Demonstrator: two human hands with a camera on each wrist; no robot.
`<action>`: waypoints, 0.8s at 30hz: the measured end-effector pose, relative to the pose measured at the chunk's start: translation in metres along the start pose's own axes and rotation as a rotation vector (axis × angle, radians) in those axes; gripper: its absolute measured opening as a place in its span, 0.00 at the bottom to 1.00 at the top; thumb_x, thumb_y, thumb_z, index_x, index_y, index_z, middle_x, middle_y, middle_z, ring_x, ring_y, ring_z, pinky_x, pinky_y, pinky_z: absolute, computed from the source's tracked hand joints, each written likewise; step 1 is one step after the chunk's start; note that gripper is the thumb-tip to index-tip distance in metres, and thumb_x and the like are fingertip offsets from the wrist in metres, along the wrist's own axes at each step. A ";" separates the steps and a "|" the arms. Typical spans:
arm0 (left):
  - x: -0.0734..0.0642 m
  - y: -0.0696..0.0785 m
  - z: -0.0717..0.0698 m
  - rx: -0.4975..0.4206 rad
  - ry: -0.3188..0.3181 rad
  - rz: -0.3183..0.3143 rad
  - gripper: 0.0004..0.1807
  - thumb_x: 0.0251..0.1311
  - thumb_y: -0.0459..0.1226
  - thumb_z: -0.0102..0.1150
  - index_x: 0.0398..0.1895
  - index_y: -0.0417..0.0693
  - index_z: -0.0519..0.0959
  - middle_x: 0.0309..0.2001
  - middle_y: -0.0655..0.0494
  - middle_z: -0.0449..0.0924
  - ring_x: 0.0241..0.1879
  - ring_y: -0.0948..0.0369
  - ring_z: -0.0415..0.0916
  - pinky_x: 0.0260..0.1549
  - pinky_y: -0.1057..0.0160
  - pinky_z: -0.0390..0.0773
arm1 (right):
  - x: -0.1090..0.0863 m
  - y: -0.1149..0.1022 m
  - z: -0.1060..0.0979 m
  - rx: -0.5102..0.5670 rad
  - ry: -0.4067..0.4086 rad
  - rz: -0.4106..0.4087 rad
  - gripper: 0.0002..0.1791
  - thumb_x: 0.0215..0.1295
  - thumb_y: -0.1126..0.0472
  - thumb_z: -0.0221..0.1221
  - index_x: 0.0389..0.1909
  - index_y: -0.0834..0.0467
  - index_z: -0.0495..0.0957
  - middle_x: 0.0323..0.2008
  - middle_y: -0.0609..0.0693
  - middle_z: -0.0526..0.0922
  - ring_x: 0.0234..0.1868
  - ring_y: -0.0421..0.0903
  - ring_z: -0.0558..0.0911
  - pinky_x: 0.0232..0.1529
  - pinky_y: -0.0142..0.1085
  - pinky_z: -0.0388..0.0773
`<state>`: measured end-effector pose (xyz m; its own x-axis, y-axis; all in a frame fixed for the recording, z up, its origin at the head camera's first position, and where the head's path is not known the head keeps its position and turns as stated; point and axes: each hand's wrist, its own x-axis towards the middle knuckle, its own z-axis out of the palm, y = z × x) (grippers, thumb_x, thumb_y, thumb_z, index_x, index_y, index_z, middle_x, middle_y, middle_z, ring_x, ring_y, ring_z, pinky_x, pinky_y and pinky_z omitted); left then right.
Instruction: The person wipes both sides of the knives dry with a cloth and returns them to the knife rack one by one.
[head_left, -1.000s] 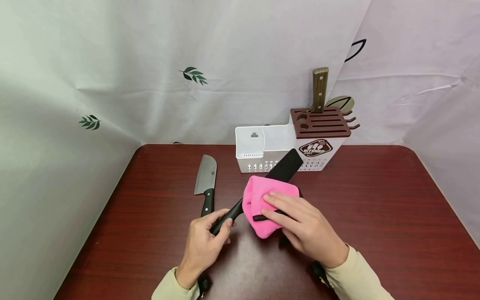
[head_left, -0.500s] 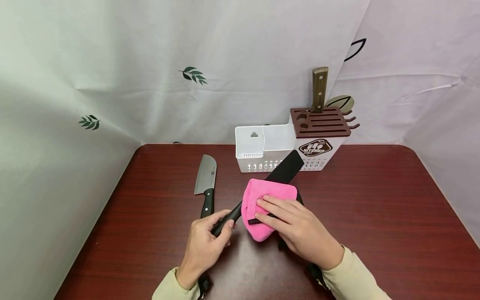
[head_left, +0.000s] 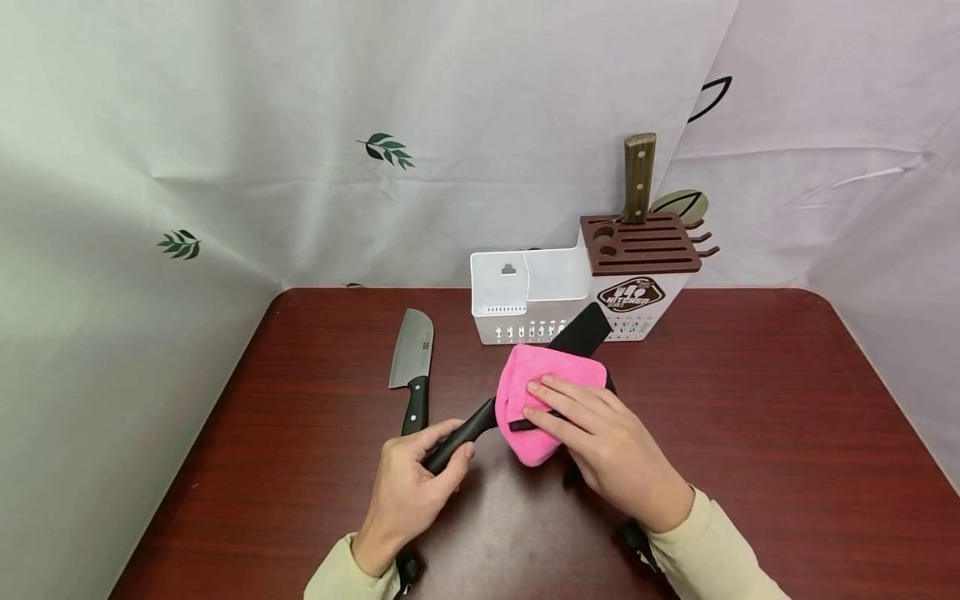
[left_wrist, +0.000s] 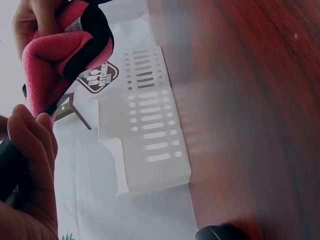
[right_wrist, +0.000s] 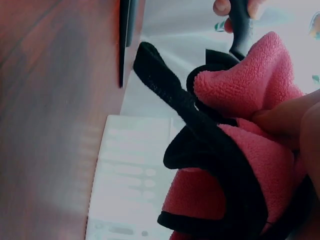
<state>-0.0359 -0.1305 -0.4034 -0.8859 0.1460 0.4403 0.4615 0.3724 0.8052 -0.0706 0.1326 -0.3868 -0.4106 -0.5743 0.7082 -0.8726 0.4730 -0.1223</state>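
Note:
My left hand [head_left: 408,483] grips the handle of a black-bladed kitchen knife [head_left: 583,332], which slants up to the right over the table. Folded over the middle of its blade is a pink cloth [head_left: 551,360] with black edging. My right hand [head_left: 618,454] pinches this cloth against the blade, so only the blade's end and the handle side show. From the right wrist view, the cloth [right_wrist: 245,85] bunches under the thumb and a black loop hangs off it. In the left wrist view, curled fingers [left_wrist: 32,140] wrap the dark handle.
A second knife [head_left: 412,350] with a steel blade lies left of my hands. Behind stands a white knife holder [head_left: 517,292] with a brown slotted top [head_left: 652,242] and side hooks. One wooden-handled knife [head_left: 639,179] stands in it. Pale patterned fabric surrounds the red-brown table [head_left: 787,417].
My right hand and the cloth shifted slightly down toward the handle, then back up along the blade toward its tip. The left hand stays nearly still on the handle.

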 end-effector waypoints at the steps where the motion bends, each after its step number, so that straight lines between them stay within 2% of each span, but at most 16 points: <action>1: 0.000 0.000 0.000 0.004 0.004 0.006 0.08 0.60 0.32 0.68 0.43 0.49 0.85 0.17 0.65 0.76 0.14 0.73 0.70 0.12 0.74 0.69 | 0.000 0.001 -0.001 -0.004 0.010 0.009 0.21 0.82 0.58 0.41 0.59 0.58 0.82 0.61 0.54 0.80 0.62 0.54 0.78 0.58 0.46 0.70; 13: 0.001 0.000 0.001 0.018 0.013 0.034 0.08 0.61 0.34 0.69 0.42 0.51 0.85 0.17 0.65 0.74 0.15 0.74 0.67 0.12 0.76 0.66 | -0.002 0.011 -0.006 -0.054 0.085 0.133 0.21 0.80 0.59 0.42 0.58 0.59 0.82 0.62 0.55 0.79 0.63 0.55 0.77 0.56 0.48 0.69; 17: 0.001 0.000 0.001 0.029 0.014 0.048 0.08 0.61 0.34 0.69 0.42 0.51 0.86 0.19 0.65 0.74 0.16 0.75 0.65 0.13 0.77 0.65 | -0.005 0.015 -0.009 -0.048 0.097 0.182 0.21 0.71 0.66 0.47 0.58 0.59 0.82 0.63 0.55 0.78 0.64 0.56 0.76 0.56 0.51 0.68; 21: 0.001 0.000 0.001 0.028 0.014 0.059 0.07 0.61 0.34 0.68 0.42 0.51 0.86 0.20 0.64 0.75 0.17 0.75 0.65 0.14 0.77 0.65 | -0.007 0.019 -0.011 -0.044 0.115 0.226 0.27 0.60 0.73 0.52 0.59 0.58 0.81 0.64 0.55 0.78 0.64 0.57 0.75 0.54 0.51 0.68; 24: 0.001 0.000 0.001 0.023 0.013 0.065 0.07 0.61 0.34 0.68 0.42 0.51 0.86 0.20 0.64 0.75 0.17 0.75 0.65 0.14 0.77 0.65 | -0.008 0.020 -0.012 -0.054 0.135 0.266 0.28 0.57 0.75 0.53 0.60 0.58 0.81 0.63 0.55 0.78 0.65 0.56 0.75 0.50 0.49 0.67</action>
<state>-0.0364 -0.1294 -0.4035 -0.8535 0.1587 0.4964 0.5166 0.3838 0.7654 -0.0814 0.1548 -0.3863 -0.5809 -0.3335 0.7425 -0.7224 0.6316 -0.2815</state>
